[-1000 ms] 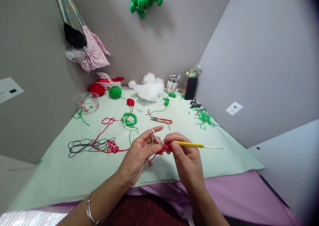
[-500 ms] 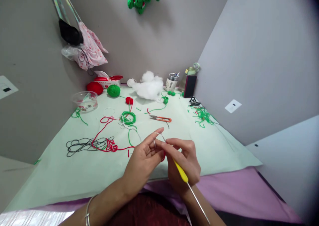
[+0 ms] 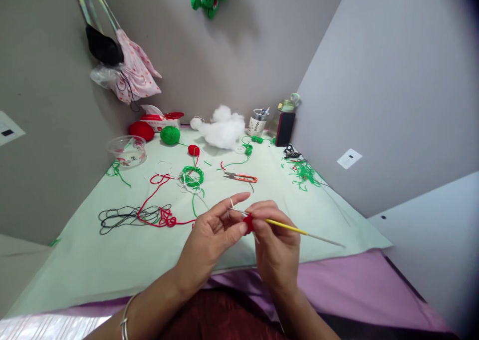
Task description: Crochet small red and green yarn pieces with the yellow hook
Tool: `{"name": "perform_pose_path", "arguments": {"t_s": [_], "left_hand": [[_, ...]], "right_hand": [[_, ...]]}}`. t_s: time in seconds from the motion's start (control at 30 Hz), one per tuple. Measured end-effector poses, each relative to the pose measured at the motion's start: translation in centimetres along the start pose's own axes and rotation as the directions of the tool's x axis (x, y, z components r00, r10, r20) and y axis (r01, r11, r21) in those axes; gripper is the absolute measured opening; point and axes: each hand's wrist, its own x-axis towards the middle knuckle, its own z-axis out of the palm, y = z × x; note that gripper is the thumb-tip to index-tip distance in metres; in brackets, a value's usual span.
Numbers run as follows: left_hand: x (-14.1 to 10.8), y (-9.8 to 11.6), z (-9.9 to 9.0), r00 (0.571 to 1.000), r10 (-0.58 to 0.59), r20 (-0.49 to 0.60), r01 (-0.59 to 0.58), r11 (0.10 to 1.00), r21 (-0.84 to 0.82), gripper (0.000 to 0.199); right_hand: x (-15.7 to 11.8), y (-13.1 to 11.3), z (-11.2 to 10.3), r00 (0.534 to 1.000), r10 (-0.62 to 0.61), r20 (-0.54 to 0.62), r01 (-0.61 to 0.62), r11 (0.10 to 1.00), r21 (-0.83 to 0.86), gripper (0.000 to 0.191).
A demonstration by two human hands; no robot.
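My left hand point(image 3: 211, 235) pinches a small red crochet piece point(image 3: 248, 223) between thumb and fingers, with white yarn point(image 3: 231, 202) looped over its raised index finger. In my right hand point(image 3: 277, 240) is a crochet hook point(image 3: 288, 225) with a yellow grip, its shaft pointing right and its tip at the white yarn by the left fingers. The right fingertips touch the red piece too, and partly cover it. Beyond the hands lie orange-handled thread snips point(image 3: 240, 177) and a green yarn coil point(image 3: 192, 177).
Red yarn point(image 3: 167, 219) and a black cord point(image 3: 119, 220) lie loose at left. Farther back are a green yarn ball point(image 3: 170, 135), white stuffing point(image 3: 222, 130), a plastic bowl point(image 3: 127, 152), a pen cup point(image 3: 257, 123) and a phone point(image 3: 285, 129). Green scraps point(image 3: 306, 174) lie at right.
The crochet hook has swung from pointing down toward me to lying nearly level, its back end now to the right. My right hand has turned with it, and more of the red piece shows.
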Motion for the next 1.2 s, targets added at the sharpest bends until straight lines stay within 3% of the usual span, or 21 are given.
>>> {"name": "perform_pose_path", "arguments": {"t_s": [0.1, 0.23, 0.53, 0.7, 0.83, 1.03, 1.2], "left_hand": [[0.0, 0.3, -0.1, 1.000, -0.015, 0.004, 0.015, 1.000, -0.008, 0.048], [-0.1, 0.5, -0.3, 0.999, -0.033, 0.013, 0.033, 0.999, -0.004, 0.048], [0.1, 1.4, -1.5, 0.997, -0.074, 0.007, 0.074, 0.996, 0.044, 0.045], [0.2, 1.6, -2.2, 0.996, -0.092, 0.012, 0.091, 0.995, 0.048, 0.044], [0.1, 1.2, -2.2, 1.000, -0.019, 0.013, 0.016, 0.987, 0.159, 0.041], [-0.4, 0.9, -1.5, 0.993, 0.119, -0.020, -0.101, 0.908, 0.407, 0.038], [-0.4, 0.9, -1.4, 0.990, 0.141, -0.024, -0.114, 0.881, 0.458, 0.037]], "right_hand": [[0.5, 0.2, -0.6, 0.995, 0.075, 0.059, -0.079, 0.994, 0.082, 0.008], [0.5, 0.3, -1.2, 0.992, 0.090, 0.092, -0.095, 0.994, 0.054, 0.009], [0.8, -0.2, -2.0, 0.993, 0.120, 0.008, -0.120, 0.992, 0.044, 0.014], [1.2, -0.6, -2.2, 0.988, 0.147, 0.055, -0.151, 0.986, 0.071, 0.019], [1.2, -0.8, -2.1, 0.984, 0.156, 0.091, -0.164, 0.983, 0.087, 0.019], [0.7, -0.7, -2.5, 0.982, 0.083, 0.172, -0.084, 0.996, -0.002, 0.017], [0.2, -0.7, -2.4, 0.984, 0.109, 0.144, -0.108, 0.994, -0.012, 0.014]]}}
